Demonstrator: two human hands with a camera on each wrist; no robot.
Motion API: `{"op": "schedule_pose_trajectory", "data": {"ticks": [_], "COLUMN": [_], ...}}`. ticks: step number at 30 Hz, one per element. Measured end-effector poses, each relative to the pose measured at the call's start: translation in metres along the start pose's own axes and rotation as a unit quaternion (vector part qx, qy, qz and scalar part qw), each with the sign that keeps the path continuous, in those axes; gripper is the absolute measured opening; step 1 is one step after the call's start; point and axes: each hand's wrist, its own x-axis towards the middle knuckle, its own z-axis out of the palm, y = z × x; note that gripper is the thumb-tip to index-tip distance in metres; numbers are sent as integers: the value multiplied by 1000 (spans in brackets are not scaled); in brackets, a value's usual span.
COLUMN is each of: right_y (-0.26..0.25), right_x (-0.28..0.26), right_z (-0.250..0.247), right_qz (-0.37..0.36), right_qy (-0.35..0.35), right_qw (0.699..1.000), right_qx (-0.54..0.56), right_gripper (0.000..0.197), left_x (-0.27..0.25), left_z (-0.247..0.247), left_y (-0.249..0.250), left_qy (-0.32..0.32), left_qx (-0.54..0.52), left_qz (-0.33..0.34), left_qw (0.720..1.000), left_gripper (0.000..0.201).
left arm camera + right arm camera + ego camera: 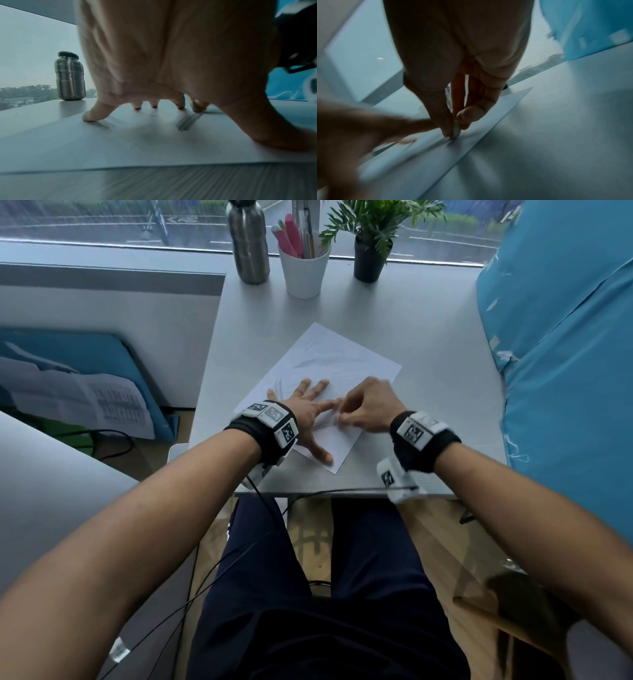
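Note:
A white sheet of paper (342,361) with grey pencil strokes (188,121) lies at an angle on the grey table (428,337). My left hand (308,409) rests flat on the sheet's near part, its fingers spread and straight, fingertips (89,117) pressing down. Just right of it, my right hand (366,405) is curled, its thumb and fingers pinching a small pale object (456,132) whose tip touches the paper (436,155). It looks like an eraser, but blur keeps me from being sure.
At the table's far edge by the window stand a steel bottle (248,241), a white cup of pens (303,268) and a potted plant (370,244). A large blue-wrapped bulk (565,337) borders the table's right side. The table's near edge (342,493) is over my lap.

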Motion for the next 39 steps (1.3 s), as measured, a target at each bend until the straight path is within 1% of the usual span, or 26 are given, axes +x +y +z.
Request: {"op": "schedule_pose_trajectory", "data": {"ticks": [1, 2, 3, 5, 6, 9, 10, 12, 13, 16, 17, 19, 20, 23, 24, 26, 27, 30, 31, 33, 34, 37, 38, 39], "right_y": [-3, -3, -1, 4, 3, -5, -3, 3, 2, -7, -6, -1, -2, -11, -11, -5, -7, -16, -15, -9, -9, -16, -15, -12], "right_x": [-2, -2, 1, 6, 6, -2, 0, 6, 6, -1, 0, 5, 6, -1, 0, 4, 5, -3, -2, 3, 6, 1, 2, 4], "right_z": [4, 3, 0, -6, -4, 3, 0, -6, -5, 5, 2, -3, -3, 5, 2, -3, -2, 10, 9, 3, 2, 7, 4, 0], "right_qz": [-14, -14, 2, 33, 28, -10, 0, 28, 24, -20, -13, 17, 13, -22, -14, 11, 7, -30, -20, 13, 16, -7, 0, 17], "right_qy": [-25, -34, -21, 36, 35, -30, -24, 27, 31, -23, -19, 27, 34, -29, -27, 22, 27, -34, -31, 20, 32, -29, -28, -8], "right_qw": [1000, 999, 1000, 999, 999, 999, 1000, 999, 999, 999, 1000, 999, 999, 999, 999, 1000, 1000, 999, 999, 1000, 999, 1000, 1000, 1000], "right_qx": [-8, -8, 2, 24, 22, -3, 2, 16, 11, -18, -15, 8, 4, -21, -16, 6, 6, -21, -14, 16, 16, -8, -8, 3], "right_gripper": [8, 8, 9, 12, 11, 8, 10, 13, 13, 7, 7, 10, 10, 7, 8, 12, 11, 7, 7, 10, 10, 6, 8, 11], "left_x": [1, 1, 1, 1, 0, 0, 1, 1, 1, 4, 4, 4, 4, 5, 6, 7, 7, 7, 7, 8, 7, 5, 5, 5], "left_z": [1, 0, 0, 0, 0, 1, 0, 0, 0, 2, 2, 1, 1, 3, 3, 4, 4, 5, 5, 5, 5, 5, 5, 4], "left_y": [0, 0, 1, 1, 0, 0, 1, 2, 1, -1, -1, 0, 0, -2, -2, -1, -2, -3, -3, -3, -4, -5, -4, -4], "left_qy": [-1, -1, -1, 2, 1, -5, -5, -3, -3, -8, -8, -10, -7, -9, -7, 0, 2, 1, 3, 11, 14, 11, 13, 12], "left_qx": [1, 2, 1, -1, -3, -1, 0, 0, -3, 4, 8, 5, 2, 0, 1, -2, -6, -9, -12, -17, -19, -21, -18, -20], "left_qz": [1, 3, 5, 2, 0, 2, 3, 0, -3, 2, 1, -1, -2, 1, 2, 2, 0, 2, 4, 3, 0, 2, 3, 1], "left_qw": [1000, 1000, 1000, 1000, 1000, 1000, 1000, 1000, 1000, 1000, 1000, 1000, 1000, 1000, 1000, 1000, 1000, 1000, 1000, 1000, 1000, 1000, 1000, 1000], "left_gripper": [136, 136, 135, 134, 135, 136, 136, 135, 135, 138, 138, 137, 137, 137, 137, 137, 137, 140, 142, 144, 146, 152, 153, 153]}}
